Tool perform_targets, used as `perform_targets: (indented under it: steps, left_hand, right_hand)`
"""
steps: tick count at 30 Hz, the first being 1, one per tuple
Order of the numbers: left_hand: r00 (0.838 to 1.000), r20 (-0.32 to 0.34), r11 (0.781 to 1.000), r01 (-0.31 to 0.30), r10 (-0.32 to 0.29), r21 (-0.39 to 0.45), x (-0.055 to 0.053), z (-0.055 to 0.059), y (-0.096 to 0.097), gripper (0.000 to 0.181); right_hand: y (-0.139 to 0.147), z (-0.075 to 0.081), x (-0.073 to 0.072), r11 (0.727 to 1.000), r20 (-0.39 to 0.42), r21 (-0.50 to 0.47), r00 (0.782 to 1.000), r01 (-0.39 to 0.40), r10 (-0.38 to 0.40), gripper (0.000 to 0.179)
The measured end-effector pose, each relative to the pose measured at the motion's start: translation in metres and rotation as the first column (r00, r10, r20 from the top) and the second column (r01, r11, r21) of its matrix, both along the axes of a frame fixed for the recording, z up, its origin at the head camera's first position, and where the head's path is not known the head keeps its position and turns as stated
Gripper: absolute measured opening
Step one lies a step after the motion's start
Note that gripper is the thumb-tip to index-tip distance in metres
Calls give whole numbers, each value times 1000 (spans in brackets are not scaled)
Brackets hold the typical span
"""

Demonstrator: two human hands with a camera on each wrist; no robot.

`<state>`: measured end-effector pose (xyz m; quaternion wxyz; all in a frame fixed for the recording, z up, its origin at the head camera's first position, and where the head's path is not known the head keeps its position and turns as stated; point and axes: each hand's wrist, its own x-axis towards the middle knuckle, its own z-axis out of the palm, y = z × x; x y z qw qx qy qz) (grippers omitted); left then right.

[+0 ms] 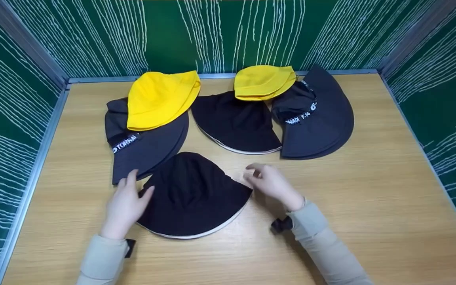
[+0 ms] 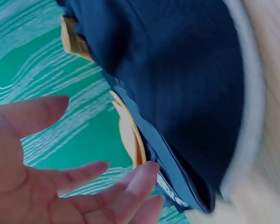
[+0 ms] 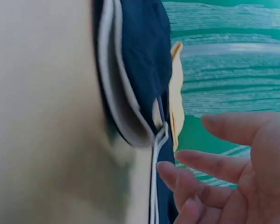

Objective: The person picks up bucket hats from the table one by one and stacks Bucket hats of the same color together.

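A black bucket hat (image 1: 196, 198) with a white-edged brim lies folded flat between the two hands, near the front of the table. At its left corner hovers the left hand (image 1: 127, 204), fingers spread and thumb over the brim; whether it touches the cloth I cannot tell. Off the hat's right tip, the right hand (image 1: 271, 182) has loosely bent fingers and nothing in them. In the left wrist view the hat (image 2: 177, 79) fills the upper right, apart from the left hand (image 2: 84, 182). The right wrist view shows the hat's folded brim (image 3: 116, 84) beyond the right hand (image 3: 228, 172).
Behind lie a dark grey hat (image 1: 149, 150) with a lettered band, under a yellow hat (image 1: 158, 101), and another black hat (image 1: 236, 122), partly under a second yellow hat (image 1: 263, 83). A dark lettered hat (image 1: 327, 114) lies right. Green walls (image 1: 172, 35) enclose the wooden table (image 1: 370, 206).
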<state>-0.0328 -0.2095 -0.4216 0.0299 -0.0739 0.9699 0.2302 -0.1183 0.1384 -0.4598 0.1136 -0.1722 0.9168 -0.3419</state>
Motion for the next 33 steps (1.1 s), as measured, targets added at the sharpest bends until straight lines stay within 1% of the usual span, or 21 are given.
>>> perform_targets:
  steps: [2, 4, 7, 9, 11, 13, 15, 20, 23, 25, 29, 31, 33]
  left_hand:
    - [999, -38, 999, 0, 2, 39, -1, -3, 8, 62]
    - [998, -60, 997, 5, -1, 79, -2, -7, 15, 61]
    - [996, -88, 992, 26, -15, 121, -2, -14, 25, 61]
    - [994, -105, 989, 40, -25, 141, -3, -18, 31, 62]
    - [993, -118, 987, 50, -33, 150, -2, -22, 37, 63]
    - [992, -122, 985, 55, -36, 161, -2, -25, 41, 63]
    - [992, -120, 984, 57, -36, 171, -1, -26, 45, 63]
    - [990, -132, 980, 67, -42, 185, 0, -30, 49, 61]
    - [990, -136, 980, 72, -47, 183, 1, -32, 49, 60]
    - [990, -134, 982, 72, -48, 176, 2, -33, 49, 58]
    - [991, -125, 985, 74, -55, 153, 3, -34, 49, 56]
    - [992, -114, 986, 73, -56, 153, 3, -33, 49, 55]
    - [994, -97, 985, 68, -53, 160, 3, -32, 48, 54]
  right_hand:
    - [5, 2, -10, 999, -21, -32, 999, 23, -24, 32]
    - [11, 3, -21, 997, -66, -52, 995, 65, -68, 32]
    - [19, 3, -41, 984, -118, -51, 978, 170, -175, 39]
    - [23, 2, -54, 968, -125, -27, 960, 249, -251, 46]
    - [24, 0, -66, 952, -107, 18, 947, 305, -302, 52]
    - [24, -3, -75, 942, -92, 73, 943, 327, -320, 56]
    - [23, -5, -82, 935, -85, 136, 944, 329, -320, 59]
    - [18, -8, -90, 911, -78, 269, 949, 314, -305, 68]
    - [15, -9, -90, 892, -87, 317, 947, 322, -311, 72]
    - [13, -11, -89, 879, -112, 342, 943, 333, -314, 72]
    - [7, -15, -89, 861, -186, 342, 926, 376, -330, 74]
    - [6, -16, -88, 861, -219, 319, 915, 395, -339, 76]
    - [6, -17, -89, 867, -226, 278, 905, 414, -360, 79]
